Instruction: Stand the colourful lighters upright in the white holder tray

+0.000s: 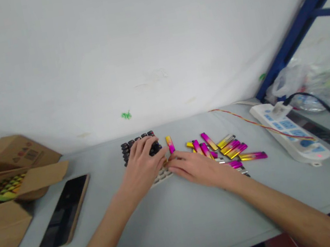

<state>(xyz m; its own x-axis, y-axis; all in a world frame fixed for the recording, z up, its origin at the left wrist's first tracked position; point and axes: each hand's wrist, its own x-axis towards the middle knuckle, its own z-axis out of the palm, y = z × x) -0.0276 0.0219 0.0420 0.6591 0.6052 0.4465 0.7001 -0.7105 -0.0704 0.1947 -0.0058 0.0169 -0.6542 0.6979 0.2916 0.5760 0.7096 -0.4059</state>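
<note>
A white tray (pixel 162 176) with rows of holes lies flat on the table, its far part filled with upright black-topped pieces (pixel 128 146). My left hand (pixel 143 158) is bent over the tray, fingers curled beside the black tops, thumb reaching toward my other hand. From the right, my right hand (pixel 191 165) meets it at the tray's edge, fingers pressed together. A small yellowish bit shows between the fingertips; what it belongs to is hidden. Just beyond my right fingers lies a yellow-and-pink lighter-like stick (pixel 170 144). Several more pink-and-yellow sticks (pixel 234 149) lie loosely heaped beside my right wrist.
A dark-screened phone (pixel 64 213) lies at left, next to an open cardboard box (pixel 42 178) holding yellow-green items. On the right stand a white power strip (pixel 291 135) with a plugged-in black cable, a red-yellow wire (pixel 247 121) and a blue frame (pixel 296 17). The wall (pixel 153 57) rises behind.
</note>
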